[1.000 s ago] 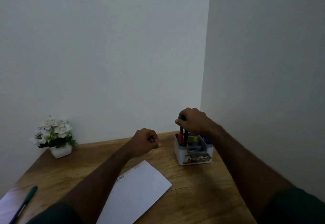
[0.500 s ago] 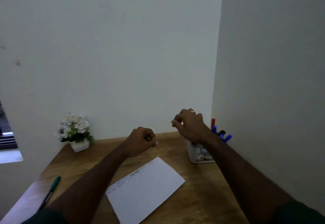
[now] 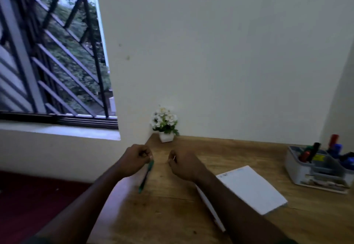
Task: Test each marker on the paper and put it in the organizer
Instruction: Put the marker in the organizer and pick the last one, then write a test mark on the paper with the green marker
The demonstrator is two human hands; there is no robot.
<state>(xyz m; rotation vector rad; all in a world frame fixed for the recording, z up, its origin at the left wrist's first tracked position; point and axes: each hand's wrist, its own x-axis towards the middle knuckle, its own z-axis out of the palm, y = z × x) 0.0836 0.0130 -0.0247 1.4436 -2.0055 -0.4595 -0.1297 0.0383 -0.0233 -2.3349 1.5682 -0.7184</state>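
Both forearms reach up from the bottom of the frame toward the middle, converging over the left part of the wooden table point(image 3: 239, 151). Left hand point(image 3: 134, 160) sits centre-left, fingers curled into a loose fist, knuckles up; its fingertips are at the upper end of a green marker point(image 3: 146, 175), but cannot tell if it actually grips it (blur). The marker runs diagonally down-left from the hand, lower end near the table's left edge. Right hand point(image 3: 184, 165) is just right of the left one, a small gap between them, fingers also curled, back of hand facing the camera. A thin pale sliver shows at its fingertips, too small to name, so cannot tell if it holds anything.

White paper point(image 3: 251, 188) lies flat on the table, right of centre, its left edge hidden under the right forearm; faint marks near its upper left corner. Grey organizer point(image 3: 314, 172) stands at the right edge of the frame, well apart from both hands, with red, black and blue markers point(image 3: 334, 144) standing in its compartments.

Small white pot of white flowers point(image 3: 165, 124) at the table's far edge against the wall, above the hands. Barred window point(image 3: 53, 52) fills the upper left.
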